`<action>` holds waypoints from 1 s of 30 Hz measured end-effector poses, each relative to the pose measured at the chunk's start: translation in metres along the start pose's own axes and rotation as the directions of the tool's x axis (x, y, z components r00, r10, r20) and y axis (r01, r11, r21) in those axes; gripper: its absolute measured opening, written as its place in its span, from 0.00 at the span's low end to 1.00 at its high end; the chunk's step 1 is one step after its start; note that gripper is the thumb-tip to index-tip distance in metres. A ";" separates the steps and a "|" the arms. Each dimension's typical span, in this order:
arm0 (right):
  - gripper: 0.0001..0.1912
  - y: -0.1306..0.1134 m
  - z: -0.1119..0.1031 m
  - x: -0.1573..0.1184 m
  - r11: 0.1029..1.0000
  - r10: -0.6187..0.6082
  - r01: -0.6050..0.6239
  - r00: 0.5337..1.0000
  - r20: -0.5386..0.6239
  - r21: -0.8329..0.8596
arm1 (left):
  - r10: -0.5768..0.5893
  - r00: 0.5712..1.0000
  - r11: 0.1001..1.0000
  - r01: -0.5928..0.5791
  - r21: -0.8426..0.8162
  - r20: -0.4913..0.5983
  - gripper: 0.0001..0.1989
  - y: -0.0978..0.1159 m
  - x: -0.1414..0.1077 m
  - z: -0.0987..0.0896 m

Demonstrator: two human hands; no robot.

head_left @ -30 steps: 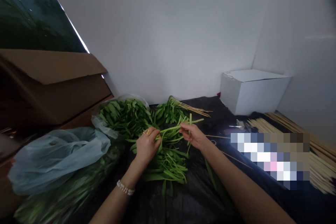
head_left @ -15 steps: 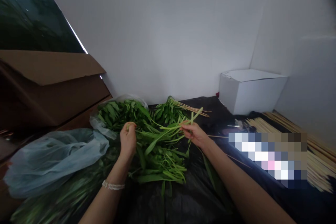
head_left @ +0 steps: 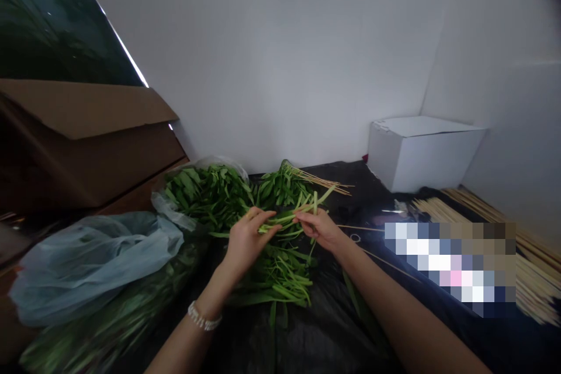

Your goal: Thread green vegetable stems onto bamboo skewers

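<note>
My right hand (head_left: 319, 228) pinches a small bunch of leafy green stems (head_left: 287, 220), which look like water spinach; their pale cut ends poke up past the fingers. From the left, my left hand (head_left: 249, 238) curves around the same stems, with thumb and fingers on either side of them. Below both hands a pile of loose greens (head_left: 284, 280) lies on black plastic sheeting (head_left: 302, 339). Behind them sits a leafy bundle (head_left: 280, 187) with thin sticks (head_left: 326, 178) sticking out to the right.
More greens (head_left: 205, 193) fill a clear bag at the back left. A bluish plastic bag (head_left: 96, 263) lies over greens near an open cardboard box (head_left: 87, 128). On the right are a white box (head_left: 425, 152), many thin wooden sticks (head_left: 442, 216) and a blurred-out patch.
My left hand has moved right, from the leafy end to the stems beside my right hand, and its fingers have opened out around them. My right hand keeps its pinch.
</note>
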State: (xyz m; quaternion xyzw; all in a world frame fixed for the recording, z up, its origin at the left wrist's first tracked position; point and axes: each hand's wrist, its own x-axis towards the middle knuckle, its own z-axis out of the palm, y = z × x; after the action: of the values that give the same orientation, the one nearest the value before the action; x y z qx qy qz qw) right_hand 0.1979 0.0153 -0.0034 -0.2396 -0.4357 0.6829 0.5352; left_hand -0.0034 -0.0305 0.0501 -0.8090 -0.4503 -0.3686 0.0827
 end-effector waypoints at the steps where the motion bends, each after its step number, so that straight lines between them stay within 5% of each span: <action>1: 0.14 0.001 0.001 0.000 1.000 0.001 -0.001 1.000 0.009 -0.013 | 0.020 0.999 0.999 -0.021 0.034 0.025 0.12 0.000 -0.001 0.006; 5: 0.15 0.001 0.004 0.000 0.999 0.003 -0.003 1.000 0.017 -0.032 | 0.009 0.998 0.989 -0.019 0.148 0.069 0.09 -0.006 -0.002 0.018; 13: 0.19 -0.008 -0.007 0.006 0.983 0.022 0.003 0.991 -0.135 0.182 | 0.037 0.993 0.970 -0.064 0.236 0.116 0.10 -0.017 -0.004 0.010; 22: 0.18 -0.005 -0.002 0.004 0.992 0.005 0.006 0.996 -0.089 0.128 | -0.004 0.998 0.935 -0.021 0.355 0.069 0.07 -0.024 -0.002 0.006; 27: 0.16 0.001 0.003 0.003 0.990 0.019 -0.012 0.999 -0.050 0.143 | -0.197 0.980 0.978 0.199 0.059 -0.031 0.08 -0.030 0.004 0.009; 30: 0.16 0.001 -0.003 0.007 0.985 0.016 0.001 0.995 -0.097 0.173 | -0.470 0.874 0.867 0.431 -0.252 -0.123 0.09 -0.043 0.008 0.005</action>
State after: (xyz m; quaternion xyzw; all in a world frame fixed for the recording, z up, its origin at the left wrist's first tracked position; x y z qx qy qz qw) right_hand 0.1976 0.0225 -0.0045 -0.2270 -0.3474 0.7074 0.5721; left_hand -0.0324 0.0024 0.0428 -0.6483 -0.5751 -0.4959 -0.0541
